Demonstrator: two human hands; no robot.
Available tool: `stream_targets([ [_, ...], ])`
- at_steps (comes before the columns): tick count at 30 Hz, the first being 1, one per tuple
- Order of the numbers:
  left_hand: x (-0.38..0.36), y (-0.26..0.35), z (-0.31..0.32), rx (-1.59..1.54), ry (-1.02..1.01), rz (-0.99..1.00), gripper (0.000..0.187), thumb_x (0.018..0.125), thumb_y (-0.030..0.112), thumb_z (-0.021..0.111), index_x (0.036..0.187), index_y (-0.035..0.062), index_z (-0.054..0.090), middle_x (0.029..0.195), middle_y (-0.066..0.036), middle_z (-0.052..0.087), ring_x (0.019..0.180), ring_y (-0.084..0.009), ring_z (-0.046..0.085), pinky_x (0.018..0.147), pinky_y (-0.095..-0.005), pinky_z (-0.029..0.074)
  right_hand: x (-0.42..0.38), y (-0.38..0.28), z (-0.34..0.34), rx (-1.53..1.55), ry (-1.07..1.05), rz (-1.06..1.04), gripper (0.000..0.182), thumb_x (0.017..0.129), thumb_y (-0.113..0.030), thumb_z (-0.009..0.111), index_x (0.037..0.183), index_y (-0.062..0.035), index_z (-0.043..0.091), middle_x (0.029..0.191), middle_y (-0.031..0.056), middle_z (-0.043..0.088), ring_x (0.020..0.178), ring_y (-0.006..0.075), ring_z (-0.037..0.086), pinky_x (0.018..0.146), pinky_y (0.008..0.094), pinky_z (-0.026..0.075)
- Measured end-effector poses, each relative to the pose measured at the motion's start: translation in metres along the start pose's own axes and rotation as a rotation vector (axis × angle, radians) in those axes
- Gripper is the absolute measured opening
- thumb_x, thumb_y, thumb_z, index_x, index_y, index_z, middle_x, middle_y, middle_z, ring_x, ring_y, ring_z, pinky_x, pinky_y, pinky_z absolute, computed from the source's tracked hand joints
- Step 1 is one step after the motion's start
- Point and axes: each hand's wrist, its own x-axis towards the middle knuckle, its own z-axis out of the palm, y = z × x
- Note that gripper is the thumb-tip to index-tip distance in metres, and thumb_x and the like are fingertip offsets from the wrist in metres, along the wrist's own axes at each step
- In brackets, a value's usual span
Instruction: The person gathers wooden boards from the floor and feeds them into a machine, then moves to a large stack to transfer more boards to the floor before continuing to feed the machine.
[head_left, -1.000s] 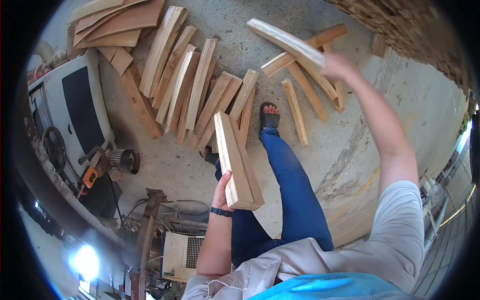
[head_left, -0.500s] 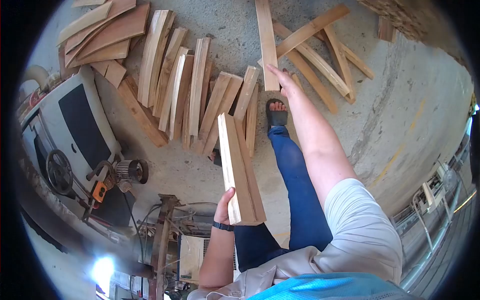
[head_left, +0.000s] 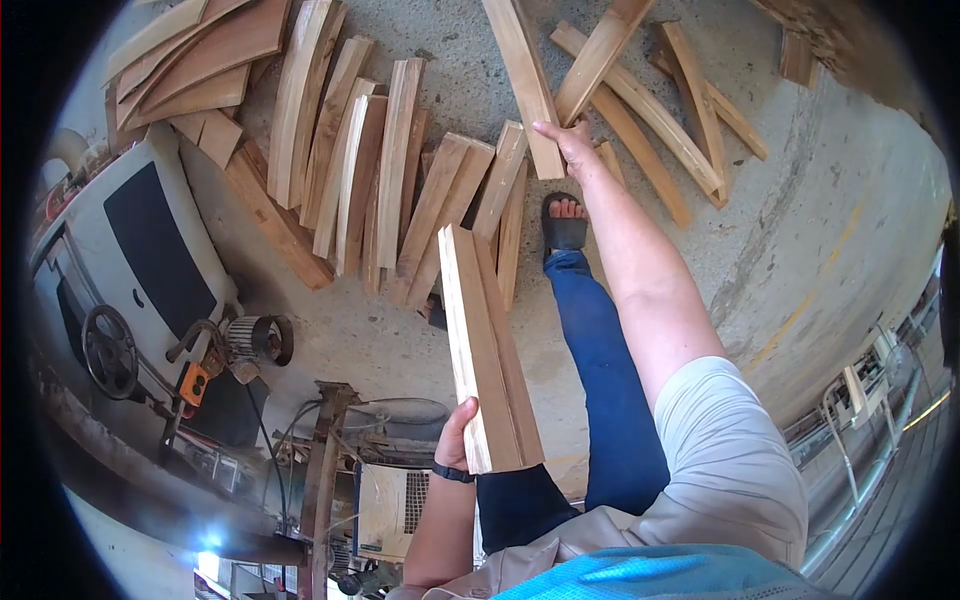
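Observation:
My left hand (head_left: pixel 459 436) grips a pair of wooden boards (head_left: pixel 485 350) laid side by side, their length pointing away from me above my left leg. My right hand (head_left: pixel 568 148) reaches out over the floor, closed on the near end of a long wooden board (head_left: pixel 528 85), thumb across its top. A second board (head_left: pixel 604 58) meets this hand at its near end, the fingers partly hidden beneath it. Several more boards (head_left: pixel 650 115) lie crossed on the floor just right of the right hand.
A row of boards (head_left: pixel 400 150) lies on the concrete floor ahead to the left, beside a stack of wider planks (head_left: pixel 205 60). A grey machine (head_left: pixel 150 230) with a handwheel (head_left: pixel 108 350) and a motor (head_left: pixel 258 340) stands at left. My sandalled foot (head_left: pixel 565 225) is near the boards.
The second board by my right hand has swung to a steeper angle, its near end now at the fingers. The left hand and its boards have come slightly nearer to my body.

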Motion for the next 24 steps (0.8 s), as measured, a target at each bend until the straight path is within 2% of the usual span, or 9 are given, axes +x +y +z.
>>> stream_targets([
  [3,0.001,0.0,-0.001,-0.011,-0.035,-0.019,0.056,0.089,0.027,0.07,0.133,-0.0016,0.05,0.117,-0.015,0.067,0.102,-0.0257,0.069,0.091,-0.0393,0.057,-0.023,-0.015,-0.01,0.014,-0.116,0.071,0.107,0.067,-0.03,0.09,0.143,0.0069,0.024,0.13,0.0259,0.051,0.114,0.0325,0.059,0.089,0.0422,0.056],
  [6,0.002,-0.001,-0.001,0.02,-0.071,0.008,0.058,0.09,0.028,0.07,0.135,-0.0009,0.049,0.117,-0.015,0.067,0.102,-0.0258,0.069,0.091,-0.0397,0.057,-0.044,-0.031,-0.03,0.042,-0.211,0.197,0.094,0.072,-0.034,0.087,0.139,0.0061,0.036,0.123,0.0222,0.058,0.111,0.0296,0.061,0.09,0.0423,0.056],
  [8,0.005,-0.001,-0.005,0.035,-0.098,0.008,0.059,0.09,0.029,0.07,0.136,-0.0003,0.047,0.119,-0.015,0.066,0.104,-0.0259,0.068,0.091,-0.0403,0.057,-0.046,-0.025,-0.048,0.089,-0.39,0.307,0.077,0.077,-0.037,0.083,0.132,0.0042,0.05,0.116,0.0179,0.064,0.104,0.028,0.065,0.088,0.0415,0.056],
  [12,0.007,0.001,-0.013,0.116,-0.082,0.023,0.061,0.09,0.03,0.07,0.137,0.0003,0.046,0.119,-0.015,0.065,0.105,-0.0258,0.067,0.092,-0.0406,0.056,-0.075,-0.032,-0.072,0.154,-0.417,0.45,0.07,0.082,-0.036,0.079,0.133,0.0028,0.049,0.115,0.018,0.064,0.103,0.0289,0.066,0.084,0.0427,0.059],
  [14,0.008,0.002,-0.016,0.159,-0.081,-0.02,0.061,0.089,0.029,0.071,0.138,0.0011,0.046,0.119,-0.014,0.064,0.106,-0.0253,0.066,0.093,-0.04,0.055,-0.088,-0.028,-0.086,0.274,-0.553,0.624,0.07,0.085,-0.04,0.074,0.135,0.0035,0.051,0.114,0.0206,0.066,0.098,0.0288,0.069,0.085,0.0429,0.06],
  [17,0.004,-0.006,-0.009,0.303,0.004,0.013,0.061,0.089,0.028,0.071,0.137,0.0007,0.045,0.116,-0.013,0.065,0.104,-0.0246,0.066,0.093,-0.039,0.055,-0.113,-0.001,-0.1,0.239,-0.533,0.637,0.072,0.087,-0.04,0.072,0.138,0.0048,0.047,0.115,0.0231,0.066,0.098,0.0299,0.069,0.086,0.0438,0.06],
  [20,0.007,-0.014,0.0,0.401,-0.028,0.133,0.076,0.087,0.02,0.071,0.15,0.0089,0.029,0.134,-0.011,0.053,0.12,-0.0236,0.056,0.1,-0.0381,0.048,-0.162,0.006,-0.101,0.13,-0.524,0.704,0.068,0.083,-0.044,0.076,0.132,-0.0022,0.055,0.109,0.0161,0.068,0.096,0.0255,0.068,0.079,0.0391,0.059],
  [22,0.01,-0.008,0.013,0.472,-0.102,0.245,0.086,0.086,0.014,0.07,0.155,0.0139,0.02,0.141,-0.01,0.046,0.126,-0.0233,0.05,0.103,-0.0371,0.045,-0.203,0.006,-0.097,0.216,-0.551,0.784,0.064,0.083,-0.042,0.076,0.13,-0.0033,0.057,0.109,0.0137,0.069,0.096,0.0233,0.068,0.08,0.0396,0.059],
  [24,0.027,0.002,0.015,0.543,-0.16,0.349,0.092,0.085,0.009,0.07,0.158,0.0122,0.013,0.145,-0.011,0.043,0.127,-0.0224,0.048,0.103,-0.0358,0.044,-0.238,0.01,-0.089,0.203,-0.541,0.79,0.058,0.085,-0.04,0.074,0.128,-0.004,0.059,0.11,0.0119,0.07,0.094,0.0226,0.069,0.08,0.0398,0.059],
])
